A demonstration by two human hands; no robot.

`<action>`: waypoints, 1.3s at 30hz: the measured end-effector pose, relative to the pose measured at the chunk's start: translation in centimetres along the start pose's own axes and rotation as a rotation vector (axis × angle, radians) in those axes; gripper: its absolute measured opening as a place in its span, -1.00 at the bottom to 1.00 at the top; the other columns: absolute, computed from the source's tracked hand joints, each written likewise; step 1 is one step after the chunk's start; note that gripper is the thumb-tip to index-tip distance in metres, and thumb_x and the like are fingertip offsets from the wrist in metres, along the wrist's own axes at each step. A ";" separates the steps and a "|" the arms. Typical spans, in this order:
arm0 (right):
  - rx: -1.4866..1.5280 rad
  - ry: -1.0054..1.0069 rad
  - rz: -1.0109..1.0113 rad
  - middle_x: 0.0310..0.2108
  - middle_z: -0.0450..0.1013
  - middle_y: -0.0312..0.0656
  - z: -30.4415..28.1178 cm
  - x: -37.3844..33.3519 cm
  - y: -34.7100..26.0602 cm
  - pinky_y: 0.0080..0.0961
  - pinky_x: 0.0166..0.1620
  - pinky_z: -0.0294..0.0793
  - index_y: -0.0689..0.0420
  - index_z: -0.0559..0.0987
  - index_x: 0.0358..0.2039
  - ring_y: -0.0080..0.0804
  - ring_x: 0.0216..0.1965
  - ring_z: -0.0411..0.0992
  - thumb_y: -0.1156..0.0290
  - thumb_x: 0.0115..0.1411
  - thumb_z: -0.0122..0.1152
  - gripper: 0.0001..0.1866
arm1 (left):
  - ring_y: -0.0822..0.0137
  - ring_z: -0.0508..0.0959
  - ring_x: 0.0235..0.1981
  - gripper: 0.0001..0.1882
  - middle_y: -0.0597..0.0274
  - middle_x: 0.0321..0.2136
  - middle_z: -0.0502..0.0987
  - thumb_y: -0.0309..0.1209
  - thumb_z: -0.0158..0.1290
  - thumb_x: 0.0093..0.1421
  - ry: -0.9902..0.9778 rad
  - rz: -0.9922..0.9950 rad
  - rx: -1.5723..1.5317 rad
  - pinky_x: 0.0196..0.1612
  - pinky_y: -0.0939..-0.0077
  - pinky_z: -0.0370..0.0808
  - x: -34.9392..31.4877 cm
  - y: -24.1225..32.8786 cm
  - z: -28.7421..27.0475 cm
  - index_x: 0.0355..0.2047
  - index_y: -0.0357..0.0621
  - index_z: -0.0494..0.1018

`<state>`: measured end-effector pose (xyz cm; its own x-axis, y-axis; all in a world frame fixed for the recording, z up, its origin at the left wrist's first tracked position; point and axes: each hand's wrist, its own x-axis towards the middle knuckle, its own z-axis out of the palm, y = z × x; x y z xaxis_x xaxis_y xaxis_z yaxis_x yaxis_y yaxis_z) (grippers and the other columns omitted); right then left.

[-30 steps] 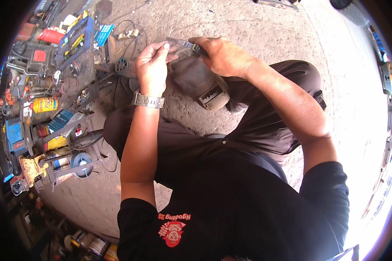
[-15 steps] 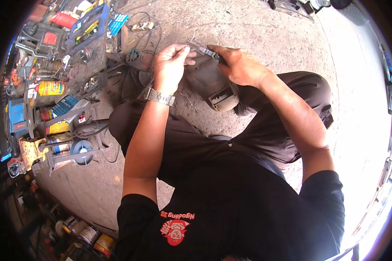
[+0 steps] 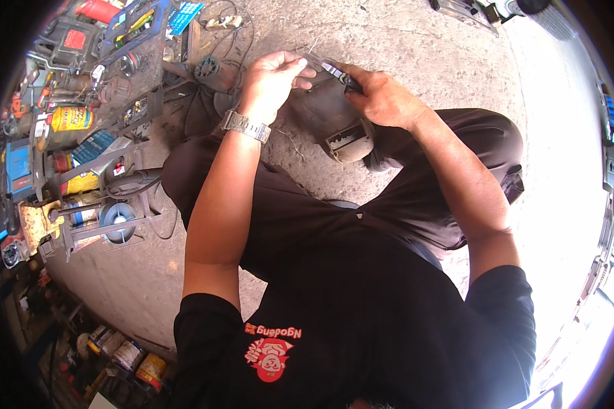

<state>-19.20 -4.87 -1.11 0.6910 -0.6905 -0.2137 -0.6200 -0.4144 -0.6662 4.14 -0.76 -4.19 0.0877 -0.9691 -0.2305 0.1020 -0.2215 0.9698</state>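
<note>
My right hand (image 3: 387,97) is closed round the dark handle of a utility knife (image 3: 335,72), whose pale front end points up and left toward my other hand. My left hand (image 3: 271,80), with a metal watch on its wrist, has thumb and fingers pinched together. A thin pale strip (image 3: 312,46) shows just beyond its fingertips; whether the pinch holds it, I cannot make out. Below both hands a dark welding mask (image 3: 320,112) lies on the floor between my legs, its window frame toward me.
At the left is a clutter of tools, with a blue tool tray (image 3: 133,31), a yellow bottle (image 3: 72,118) and a metal rack (image 3: 109,232). A cable (image 3: 242,41) loops on the concrete floor (image 3: 389,41) ahead. Cans (image 3: 151,369) stand at lower left.
Both hands stay close together above the mask. My left hand has shifted slightly up and left, and the knife still sits in my right hand. The whole view has tilted a little.
</note>
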 end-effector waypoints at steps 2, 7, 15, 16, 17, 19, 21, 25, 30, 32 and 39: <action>0.009 -0.020 0.005 -0.08 0.55 0.22 -0.2 -0.2 -0.3 -0.14 0.11 0.51 0.11 0.28 0.35 0.10 0.01 0.52 0.39 0.22 0.10 -0.35 | 0.39 0.65 -0.41 -0.86 0.11 -0.31 0.68 -0.41 0.10 0.37 0.000 0.007 0.016 -0.24 0.52 0.58 0.1 -0.4 -0.1 -0.21 -0.23 0.55; 0.000 -0.015 -0.014 -0.08 0.55 0.21 -0.3 -0.4 0.0 -0.14 0.12 0.49 0.12 0.29 0.35 0.10 0.03 0.52 0.40 0.19 0.10 -0.33 | 0.38 0.65 -0.41 -0.86 0.10 -0.31 0.67 -0.44 0.10 0.36 0.022 -0.004 0.052 -0.26 0.53 0.60 -0.3 0.0 0.5 -0.21 -0.28 0.54; -0.001 0.019 -0.018 -0.15 0.58 0.17 0.6 -0.2 0.6 -0.26 0.03 0.53 0.14 0.30 0.35 -0.03 -0.08 0.59 0.48 0.20 0.10 -0.34 | 0.40 0.65 -0.36 -0.87 0.12 -0.29 0.67 -0.45 0.10 0.36 0.043 -0.006 0.036 -0.21 0.53 0.61 -0.2 -0.8 0.6 -0.21 -0.28 0.55; 0.005 0.021 -0.018 -0.14 0.58 0.17 0.6 -0.2 0.7 -0.27 0.03 0.53 0.14 0.30 0.35 -0.04 -0.07 0.59 0.47 0.20 0.10 -0.34 | 0.40 0.65 -0.38 -0.86 0.10 -0.30 0.67 -0.47 0.09 0.36 0.054 -0.001 0.028 -0.23 0.53 0.61 -0.2 -0.9 0.7 -0.19 -0.31 0.54; 0.011 0.022 -0.019 -0.13 0.58 0.17 0.6 -0.2 0.7 -0.27 0.03 0.53 0.14 0.31 0.35 -0.04 -0.07 0.59 0.47 0.20 0.10 -0.34 | 0.39 0.65 -0.39 -0.85 0.09 -0.31 0.67 -0.49 0.09 0.36 0.065 0.003 0.021 -0.25 0.53 0.61 -0.1 -0.9 0.8 -0.17 -0.35 0.53; 0.014 0.030 -0.021 -0.14 0.58 0.18 0.7 -0.2 0.9 -0.27 0.02 0.53 0.14 0.31 0.34 -0.04 -0.08 0.59 0.47 0.19 0.10 -0.34 | 0.39 0.64 -0.40 -0.84 0.07 -0.31 0.67 -0.51 0.07 0.35 0.069 0.008 0.030 -0.27 0.53 0.60 -0.1 -1.0 0.9 -0.15 -0.38 0.52; 0.009 0.046 -0.030 -0.17 0.58 0.20 0.7 -0.2 0.9 -0.25 -0.01 0.54 0.14 0.31 0.34 -0.02 -0.11 0.60 0.46 0.18 0.11 -0.34 | 0.38 0.65 -0.38 -0.84 0.07 -0.30 0.67 -0.52 0.06 0.36 0.056 0.015 0.065 -0.26 0.53 0.60 0.0 -1.0 0.8 -0.14 -0.38 0.52; -0.035 0.058 -0.040 -0.30 0.56 0.25 0.6 -0.1 1.0 -0.19 -0.11 0.56 0.14 0.31 0.34 0.07 -0.23 0.60 0.46 0.16 0.11 -0.32 | 0.33 0.66 -0.25 -0.84 0.08 -0.23 0.64 -0.52 0.04 0.37 0.013 0.055 -0.017 -0.16 0.50 0.63 0.4 -1.5 0.3 -0.11 -0.37 0.52; 0.007 0.019 -0.032 -0.18 0.55 0.28 0.3 -0.3 0.1 -0.14 0.03 0.55 0.15 0.28 0.35 0.13 -0.09 0.57 0.49 0.14 0.07 -0.30 | 0.26 0.68 -0.22 -0.86 0.09 -0.25 0.62 -0.55 0.08 0.34 -0.018 -0.006 -0.088 -0.16 0.44 0.66 0.2 -1.5 -0.5 -0.15 -0.38 0.53; 0.056 -0.003 -0.005 -0.14 0.55 0.27 0.1 -0.4 -0.4 -0.17 0.07 0.53 0.16 0.25 0.37 0.11 -0.03 0.55 0.49 0.15 0.07 -0.29 | 0.33 0.67 -0.32 -0.89 0.10 -0.31 0.65 -0.55 0.09 0.33 0.001 -0.023 -0.093 -0.22 0.50 0.63 -0.1 -0.6 -0.4 -0.20 -0.36 0.54; 0.076 -0.038 -0.023 -0.03 0.51 0.27 -0.1 -0.8 -0.7 -0.16 0.11 0.50 0.16 0.22 0.38 0.13 0.02 0.52 0.50 0.15 0.08 -0.27 | 0.24 0.70 -0.27 -0.84 -0.01 -0.25 0.66 -0.49 0.08 0.35 -0.081 -0.091 -0.096 -0.15 0.45 0.65 -0.6 0.2 -1.1 -0.15 -0.36 0.54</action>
<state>-19.33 -4.06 -0.39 0.7192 -0.6579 -0.2234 -0.5750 -0.3829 -0.7230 5.15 -0.09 -3.90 -0.0059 -0.9520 -0.3061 0.2009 -0.3010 0.9322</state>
